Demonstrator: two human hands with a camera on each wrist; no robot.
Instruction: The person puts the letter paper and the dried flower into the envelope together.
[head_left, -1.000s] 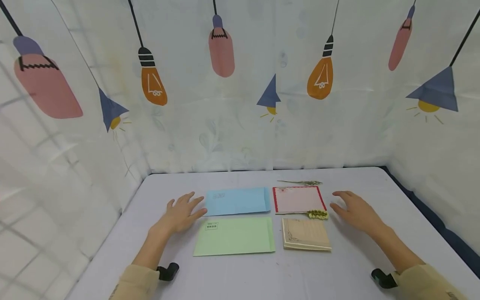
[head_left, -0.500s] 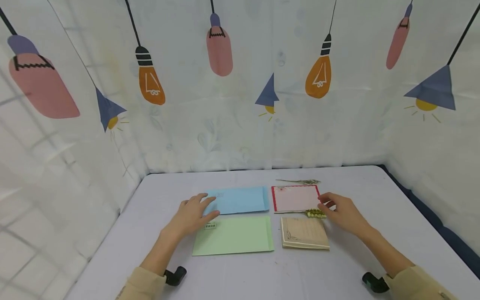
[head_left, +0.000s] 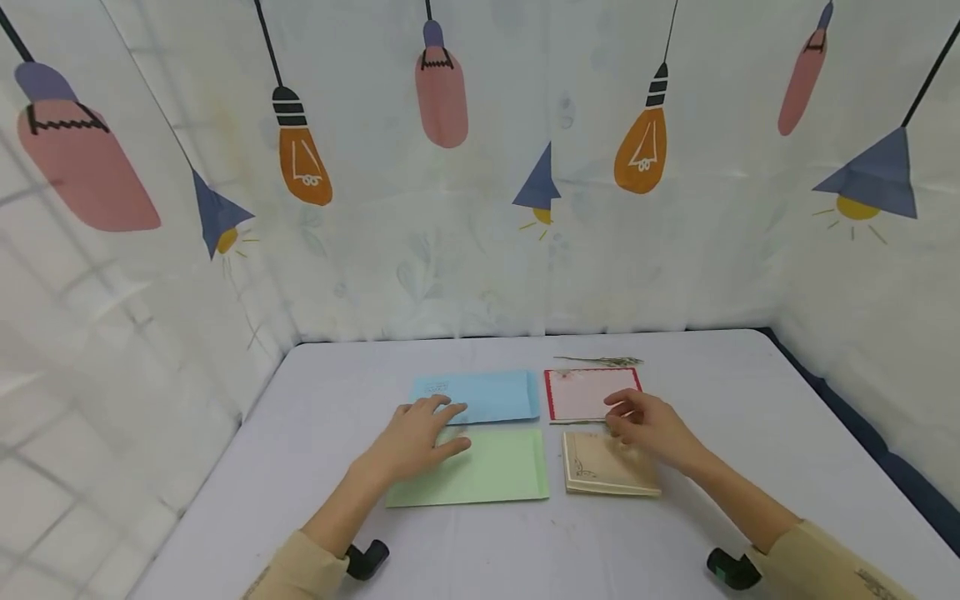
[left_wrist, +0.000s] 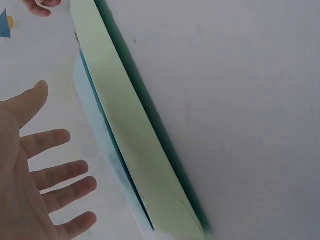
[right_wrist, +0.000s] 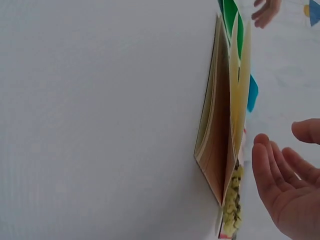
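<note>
A light blue envelope (head_left: 498, 396) and a pale green envelope (head_left: 502, 475) lie one behind the other at the middle of the table. My left hand (head_left: 412, 442) hovers over their left part, fingers spread and nothing held, as the left wrist view confirms. My right hand (head_left: 651, 429) is above the near right corner of a pink card with a red border (head_left: 577, 390). Its fingers are loosely bent, thumb apart, holding nothing. A yellow-green dried flower sprig (right_wrist: 232, 205) is mostly hidden under it in the head view. In front lies a tan folded card (head_left: 607, 471).
A thin dried sprig (head_left: 611, 362) lies behind the pink card. The white-covered table (head_left: 337, 367) meets a lamp-printed curtain (head_left: 375, 275) at the back and left. A black wrist camera (head_left: 367, 560) sits under each sleeve.
Both hands have moved inward: the left rightward over the envelopes, the right leftward over the flower sprig and the pink card's corner. The papers have stayed where they were.
</note>
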